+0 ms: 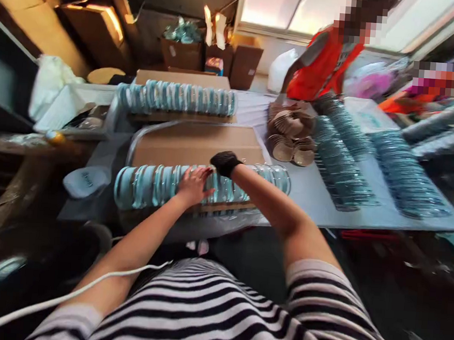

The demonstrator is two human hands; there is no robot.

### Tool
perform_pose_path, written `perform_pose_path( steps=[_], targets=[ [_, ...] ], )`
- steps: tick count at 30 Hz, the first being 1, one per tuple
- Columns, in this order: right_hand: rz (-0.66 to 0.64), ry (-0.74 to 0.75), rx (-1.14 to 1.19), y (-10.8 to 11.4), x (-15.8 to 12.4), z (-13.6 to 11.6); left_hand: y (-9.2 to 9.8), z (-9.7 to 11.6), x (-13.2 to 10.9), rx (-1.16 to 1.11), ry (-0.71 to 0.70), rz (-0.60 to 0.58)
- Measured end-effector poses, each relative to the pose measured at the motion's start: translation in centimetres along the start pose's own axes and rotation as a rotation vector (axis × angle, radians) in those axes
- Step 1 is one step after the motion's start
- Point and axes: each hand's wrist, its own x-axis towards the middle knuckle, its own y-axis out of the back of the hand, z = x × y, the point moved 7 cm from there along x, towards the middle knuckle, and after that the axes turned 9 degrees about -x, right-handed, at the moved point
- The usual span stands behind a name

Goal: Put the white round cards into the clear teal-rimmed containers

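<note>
**Both hands on a row of stacked lids at the table's near edge**

The left hand (193, 186) lies flat, fingers spread, on the near row of pale blue lids (148, 185), pressing rather than gripping. The right hand (225, 163), in a black glove, rests on top of the same row just to its right; whether its fingers are curled around anything I cannot tell.

The row stands on edge on a cardboard sheet (193, 142). Uneven pressure could probably make it buckle and spill lids over the near edge.

Beyond the hands lies a second lid row (177, 98); to the right, brown discs (291, 138) and more blue stacks (344, 157). A person in orange (323, 63) works at the far side.

Left of the hands, a lone lid (86, 181) bears writing, too blurred to read.
</note>
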Motion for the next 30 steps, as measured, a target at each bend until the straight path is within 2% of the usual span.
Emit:
perform_pose_path(
  steps=[2, 4, 6, 9, 11, 12, 13, 15, 18, 20, 21, 23, 25, 27, 30],
  targets=[
    [0.086, 0.031, -0.016, -2.1, -1.7, 0.5, 0.2, 0.0, 0.1, -0.036, 0.002, -0.009],
    [0.193, -0.031, -0.001, -5.6, -3.6, 0.9, 0.3, 0.0, 0.3, -0.062, 0.002, -0.002],
    [0.179, -0.102, 0.036, -10.6, -5.2, 0.4, 0.3, 0.1, 0.4, -0.074, 0.012, 0.005],
    [0.119, -0.148, 0.097, -17.6, -6.6, -1.9, 0.3, 0.3, 0.2, -0.086, 0.017, 0.009],
    [0.117, -0.191, 0.117, -20.1, -6.8, -2.8, 0.5, 0.3, 0.0, -0.094, 0.01, 0.006],
    [0.128, -0.202, 0.127, -20.6, -6.8, -2.9, 0.7, 0.4, -0.1, -0.097, 0.008, -0.001],
    [0.152, -0.202, 0.138, -20.5, -6.8, -2.7, 0.8, 0.4, -0.1, -0.099, 0.011, -0.008],
    [0.254, -0.238, 0.151, -18.3, -7.0, -0.7, 1.2, 0.6, -0.1, -0.103, 0.017, -0.016],
    [0.435, -0.428, 0.108, -12.1, -7.0, 5.4, 1.5, 2.2, 0.6, -0.109, -0.023, 0.011],
    [0.388, -0.407, 0.053, -8.1, -4.9, 8.5, 1.1, 3.6, 1.5, -0.116, -0.05, 0.031],
    [0.276, -0.354, 0.019, -6.8, -3.2, 9.4, 0.8, 4.2, 1.9, -0.118, -0.052, 0.034],
    [0.005, -0.188, -0.065, -5.4, 0.3, 9.5, -0.2, 4.9, 2.8, -0.116, -0.038, 0.024],
    [-0.167, -0.053, -0.147, -4.8, 2.7, 8.5, -1.2, 5.2, 3.3, -0.102, -0.024, 0.012],
    [-0.182, 0.025, -0.227, -4.1, 3.9, 7.3, -1.7, 5.0, 3.4, -0.086, -0.013, 0.006],
    [-0.063, 0.089, -0.316, -3.5, 2.7, 6.2, -1.7, 4.7, 3.4, -0.079, 0.003, 0.007]
  ],
)
